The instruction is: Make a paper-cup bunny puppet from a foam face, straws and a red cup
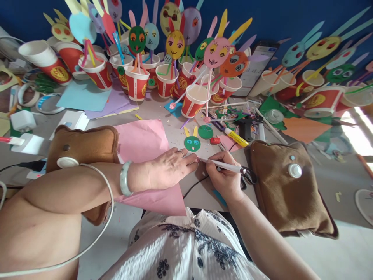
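My right hand [225, 177] is closed round a white pen [225, 166], its tip down at the table near my left fingertips. My left hand [166, 169] lies palm down, partly over a pink paper sheet [142, 140]; its fingertips press on something small by the pen tip, mostly hidden. Just beyond the fingers lies a green paper face [192, 143] with yellow ears, blue eyes and a pink mouth. Beside it are a plain green disc [205, 132] and a small red object [215, 140]. Black-handled scissors [249, 177] lie partly behind my right hand.
Paper cups [196, 102] with paper faces on sticks line the back. A brown cushion [287, 190] lies at right, another brown cushion [84, 144] under my left forearm. A yellow tube [236, 137] and paper scraps lie right of centre. A white cable [109, 217] crosses my left arm.
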`<state>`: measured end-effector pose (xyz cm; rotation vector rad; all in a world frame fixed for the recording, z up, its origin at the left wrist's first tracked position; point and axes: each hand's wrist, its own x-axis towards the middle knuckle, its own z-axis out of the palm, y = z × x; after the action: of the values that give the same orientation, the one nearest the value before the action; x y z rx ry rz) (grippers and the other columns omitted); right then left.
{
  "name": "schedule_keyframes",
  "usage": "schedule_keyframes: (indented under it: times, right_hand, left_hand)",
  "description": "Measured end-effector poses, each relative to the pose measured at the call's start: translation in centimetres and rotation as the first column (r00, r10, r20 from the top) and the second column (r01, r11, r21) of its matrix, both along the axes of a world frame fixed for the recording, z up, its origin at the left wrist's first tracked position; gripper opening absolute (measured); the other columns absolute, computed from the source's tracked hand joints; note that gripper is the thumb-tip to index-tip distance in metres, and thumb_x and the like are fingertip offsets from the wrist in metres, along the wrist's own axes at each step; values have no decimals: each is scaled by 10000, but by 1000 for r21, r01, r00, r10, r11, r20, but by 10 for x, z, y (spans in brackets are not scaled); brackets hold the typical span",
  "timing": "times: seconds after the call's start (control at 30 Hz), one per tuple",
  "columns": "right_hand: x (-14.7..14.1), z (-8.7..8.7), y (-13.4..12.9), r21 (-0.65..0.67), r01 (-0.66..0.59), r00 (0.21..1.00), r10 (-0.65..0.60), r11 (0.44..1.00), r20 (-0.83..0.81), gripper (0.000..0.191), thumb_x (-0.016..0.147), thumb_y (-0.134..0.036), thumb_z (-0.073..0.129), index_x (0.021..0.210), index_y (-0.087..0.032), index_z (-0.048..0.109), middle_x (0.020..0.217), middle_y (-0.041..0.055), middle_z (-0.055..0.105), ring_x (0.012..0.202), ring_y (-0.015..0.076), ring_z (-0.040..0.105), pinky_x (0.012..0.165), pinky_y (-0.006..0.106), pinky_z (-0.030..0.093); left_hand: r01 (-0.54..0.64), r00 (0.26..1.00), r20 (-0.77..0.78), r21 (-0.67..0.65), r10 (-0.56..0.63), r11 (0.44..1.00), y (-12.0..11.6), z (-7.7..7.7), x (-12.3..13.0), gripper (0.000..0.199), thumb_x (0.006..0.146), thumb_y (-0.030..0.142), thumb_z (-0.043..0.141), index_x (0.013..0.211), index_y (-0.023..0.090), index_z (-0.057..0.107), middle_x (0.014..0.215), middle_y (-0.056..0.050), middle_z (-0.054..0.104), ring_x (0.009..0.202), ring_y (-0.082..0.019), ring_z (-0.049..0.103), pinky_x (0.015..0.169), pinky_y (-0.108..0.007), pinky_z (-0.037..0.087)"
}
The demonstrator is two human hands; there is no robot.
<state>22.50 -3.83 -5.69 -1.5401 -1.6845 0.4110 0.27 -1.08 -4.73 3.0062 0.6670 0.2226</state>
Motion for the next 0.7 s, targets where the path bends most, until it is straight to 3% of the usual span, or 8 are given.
schedule_keyframes:
  times: [0.47,0.7]
  right_hand:
    - [1,2,0,11,-16,1000,16,1000,12,119,741,-153,582,663,-223,525,547,-50,578,469,112,504,476,243,391]
    - [2,0,0,-1,-16,1000,16,1000,22,120,750,-156,577,666,-225,526,549,-47,578,467,115,492,486,256,386]
  left_hand:
    - [-76,995,-67,21,77,997,-5,11,6,441,979,82,310,1376,202,461,1467,-73,499,1229,-219,516,1030,-396,389]
    - [-52,997,-54,43,55,998,-6,13,1,459,985,91,306,1418,177,431,1483,-86,488,1250,-227,511,1043,-407,383]
